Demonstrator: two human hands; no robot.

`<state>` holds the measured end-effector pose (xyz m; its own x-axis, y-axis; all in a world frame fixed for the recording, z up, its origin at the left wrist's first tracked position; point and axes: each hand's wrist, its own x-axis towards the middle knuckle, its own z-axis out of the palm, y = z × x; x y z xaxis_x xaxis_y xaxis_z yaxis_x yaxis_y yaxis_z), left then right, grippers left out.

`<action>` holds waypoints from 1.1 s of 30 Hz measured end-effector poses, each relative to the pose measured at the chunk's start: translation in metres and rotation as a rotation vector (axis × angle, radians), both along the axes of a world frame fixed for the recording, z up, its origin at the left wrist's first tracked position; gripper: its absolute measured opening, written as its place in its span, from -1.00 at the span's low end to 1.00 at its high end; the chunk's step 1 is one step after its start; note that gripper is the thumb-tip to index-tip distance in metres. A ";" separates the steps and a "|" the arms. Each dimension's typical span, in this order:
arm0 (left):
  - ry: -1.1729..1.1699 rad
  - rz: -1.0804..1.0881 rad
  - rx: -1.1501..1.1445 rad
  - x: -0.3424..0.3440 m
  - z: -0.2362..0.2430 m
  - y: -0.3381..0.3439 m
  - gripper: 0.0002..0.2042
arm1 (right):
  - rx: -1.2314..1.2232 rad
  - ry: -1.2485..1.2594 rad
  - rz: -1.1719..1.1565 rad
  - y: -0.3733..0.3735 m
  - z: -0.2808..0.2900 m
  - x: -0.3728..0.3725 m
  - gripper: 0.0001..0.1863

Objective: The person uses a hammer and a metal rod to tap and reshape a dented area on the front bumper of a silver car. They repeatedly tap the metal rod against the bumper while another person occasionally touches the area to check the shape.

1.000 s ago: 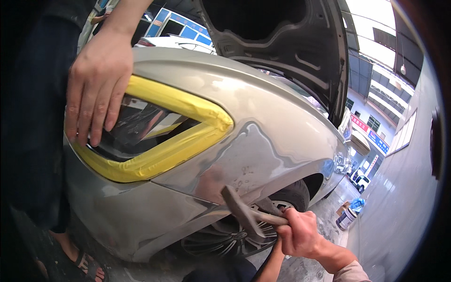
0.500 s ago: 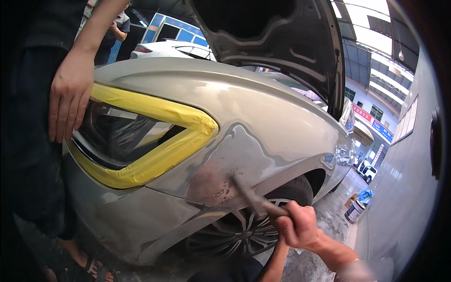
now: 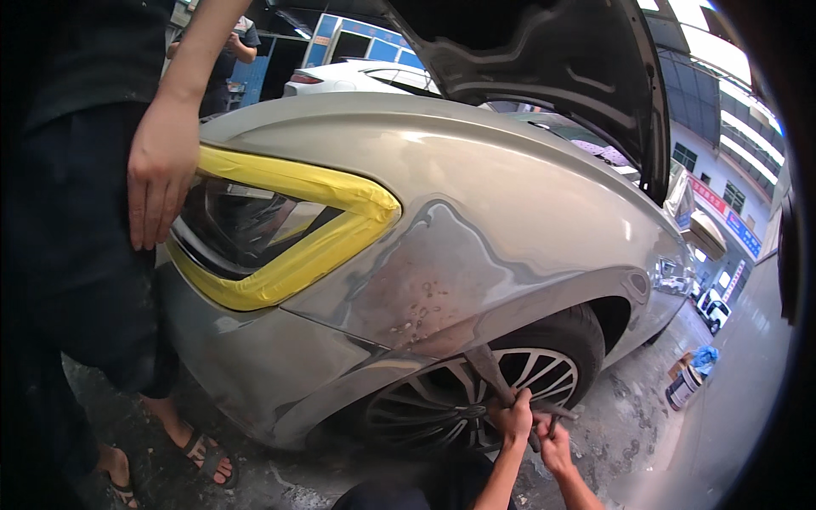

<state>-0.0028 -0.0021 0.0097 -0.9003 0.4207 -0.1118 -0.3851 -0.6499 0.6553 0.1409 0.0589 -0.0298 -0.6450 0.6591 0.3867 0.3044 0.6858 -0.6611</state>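
My left hand (image 3: 512, 418) is closed around a long flat metal bar (image 3: 486, 370). The bar's upper end reaches the lower lip of the fender at the wheel arch. Close beside it, my right hand (image 3: 556, 450) grips a hammer (image 3: 558, 414), its dark head level with my left fingers; most of the handle is hidden. Above both hands, the silver-beige car fender (image 3: 510, 212) has a sanded patch (image 3: 429, 293) with several small dents. Yellow masking tape (image 3: 348, 251) frames the headlight (image 3: 246, 225).
At the left, another person (image 3: 85, 212) stands in sandals, one hand (image 3: 161, 174) by the headlight. The front wheel (image 3: 544, 374) sits under the arch. A raised hood (image 3: 544, 68) stands behind the fender. A paint can (image 3: 682, 389) stands on the floor at the right.
The hammer has dropped from in front of the sanded patch to below the fender edge. My left hand and the bar have come into view, and my view has shifted.
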 end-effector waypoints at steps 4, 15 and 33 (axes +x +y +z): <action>-0.038 -0.068 0.036 -0.006 -0.013 -0.009 -0.68 | -0.442 -0.033 0.057 0.007 -0.052 0.011 -0.55; -0.067 -0.166 -0.042 -0.008 -0.020 -0.021 -0.68 | -0.422 0.119 0.168 -0.006 -0.075 0.000 -0.64; 0.014 -0.243 0.024 -0.014 -0.013 -0.024 -0.70 | -0.183 0.063 -0.063 -0.041 0.069 0.007 -0.64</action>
